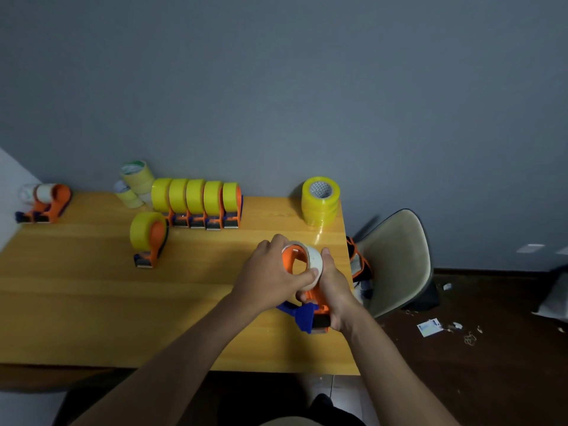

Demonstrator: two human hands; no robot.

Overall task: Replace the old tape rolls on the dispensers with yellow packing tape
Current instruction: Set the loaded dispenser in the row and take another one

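An orange dispenser (316, 298) with a blue handle stands at the right front of the wooden table (92, 302). A nearly spent whitish tape roll (315, 259) sits on its orange hub. My left hand (273, 272) grips that roll with fingers and thumb curled round its rim. My right hand (333, 287) holds the dispenser's body from the right side. A stack of fresh yellow tape rolls (320, 200) stands behind, near the table's right edge.
Several dispensers carrying yellow tape (196, 201) line the back, and one more (149, 236) stands in front of them. Pale used rolls (135, 182) lean at the wall. Dispensers with old rolls (46, 201) sit far left. A chair (396, 259) stands right of the table.
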